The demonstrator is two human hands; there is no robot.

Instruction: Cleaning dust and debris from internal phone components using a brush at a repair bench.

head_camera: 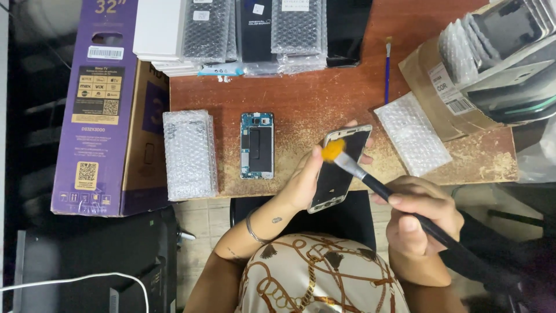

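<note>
Holding a phone screen panel above the near edge of the desk, the left hand has its grip clamped along the panel's left side. The panel's long axis runs away from the person, tilted slightly right. The right hand is closed around a black brush, whose handle slants up-left so its orange bristles touch the panel's top-left corner. An opened phone body lies on the desk left of the panel, beside a bubble-wrapped bundle.
</note>
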